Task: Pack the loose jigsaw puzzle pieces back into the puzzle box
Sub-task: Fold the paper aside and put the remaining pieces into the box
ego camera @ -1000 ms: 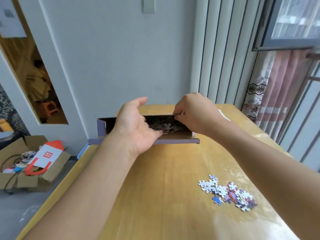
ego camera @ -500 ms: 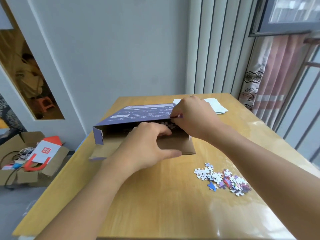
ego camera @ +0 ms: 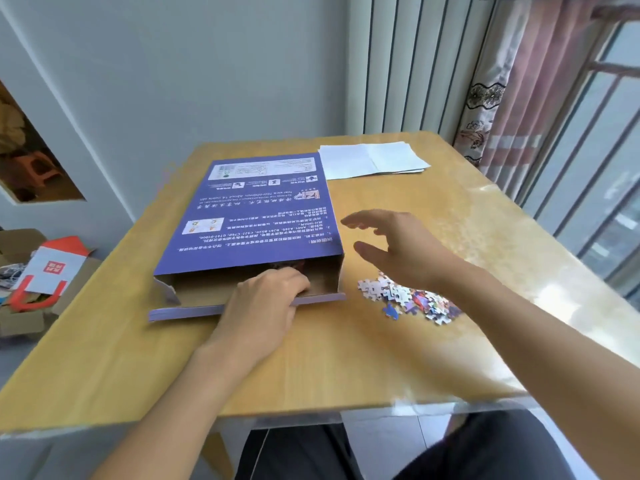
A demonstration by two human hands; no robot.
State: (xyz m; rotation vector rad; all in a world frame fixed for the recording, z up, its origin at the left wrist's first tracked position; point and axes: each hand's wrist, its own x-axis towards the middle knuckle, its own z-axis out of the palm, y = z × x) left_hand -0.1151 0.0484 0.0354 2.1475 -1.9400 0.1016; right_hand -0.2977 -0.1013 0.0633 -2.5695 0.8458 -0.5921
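Reaching its spread, empty right hand (ego camera: 398,251) toward the pieces (ego camera: 408,297) beside the box (ego camera: 256,216), whose mouth the left hand (ego camera: 266,303) grips, risks scattering them.

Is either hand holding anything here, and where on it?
The left hand rests at the puzzle box's open near end, fingers curled inside; what they grip cannot be told. The right hand is open in the air, holding nothing.
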